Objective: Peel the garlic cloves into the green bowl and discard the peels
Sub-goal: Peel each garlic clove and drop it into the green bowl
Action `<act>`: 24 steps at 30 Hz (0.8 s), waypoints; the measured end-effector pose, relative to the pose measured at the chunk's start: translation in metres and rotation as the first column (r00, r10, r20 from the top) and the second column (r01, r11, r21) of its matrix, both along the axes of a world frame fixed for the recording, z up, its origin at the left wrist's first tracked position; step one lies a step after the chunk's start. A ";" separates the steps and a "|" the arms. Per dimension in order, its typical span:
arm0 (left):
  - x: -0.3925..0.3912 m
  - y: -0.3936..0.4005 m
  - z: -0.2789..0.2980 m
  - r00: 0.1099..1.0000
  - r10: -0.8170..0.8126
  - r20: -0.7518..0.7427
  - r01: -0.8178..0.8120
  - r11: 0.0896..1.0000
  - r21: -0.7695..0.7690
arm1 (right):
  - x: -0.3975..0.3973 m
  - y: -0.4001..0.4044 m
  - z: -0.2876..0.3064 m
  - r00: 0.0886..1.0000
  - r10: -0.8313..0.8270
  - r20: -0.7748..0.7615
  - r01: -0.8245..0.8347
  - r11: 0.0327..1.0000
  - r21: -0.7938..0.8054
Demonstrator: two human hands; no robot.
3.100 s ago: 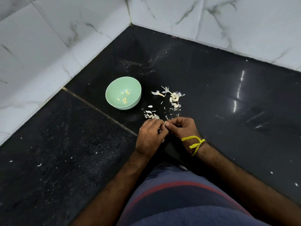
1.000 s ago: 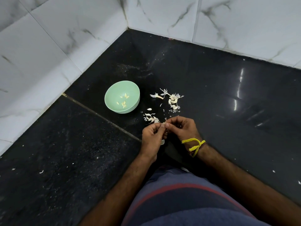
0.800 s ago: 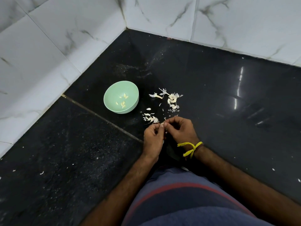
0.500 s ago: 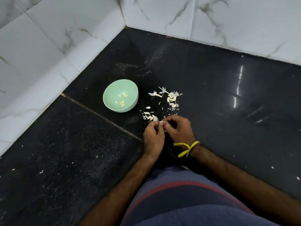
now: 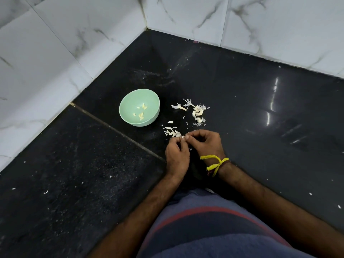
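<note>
Green bowl (image 5: 130, 101) upright on dark floor, several pale peeled cloves (image 5: 141, 112) inside. White papery peels (image 5: 197, 112) scattered right of bowl, smaller clump (image 5: 172, 132) nearer. Small clove (image 5: 183, 137) pinched between fingertips, mostly hidden.

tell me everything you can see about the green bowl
The green bowl is small, round and pale mint, with a smooth matte look like plastic or melamine. It stands upright on the black stone floor near the corner of the white marbled walls. Inside lie a few small peeled garlic cloves, loosely scattered on its bottom. Garlic peels lie on the floor just to its right, apart from it. Neither hand touches it.
</note>
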State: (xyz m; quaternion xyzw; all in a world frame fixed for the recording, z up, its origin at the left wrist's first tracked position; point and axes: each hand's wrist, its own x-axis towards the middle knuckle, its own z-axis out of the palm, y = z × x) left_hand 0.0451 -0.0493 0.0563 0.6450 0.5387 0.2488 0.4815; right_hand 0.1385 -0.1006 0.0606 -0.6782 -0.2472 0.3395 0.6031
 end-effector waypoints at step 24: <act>-0.003 0.002 0.001 0.988 0.066 0.138 -0.024 0.956 -0.292 | -0.001 -0.005 -0.010 0.899 -0.027 -0.436 0.092 0.987 0.129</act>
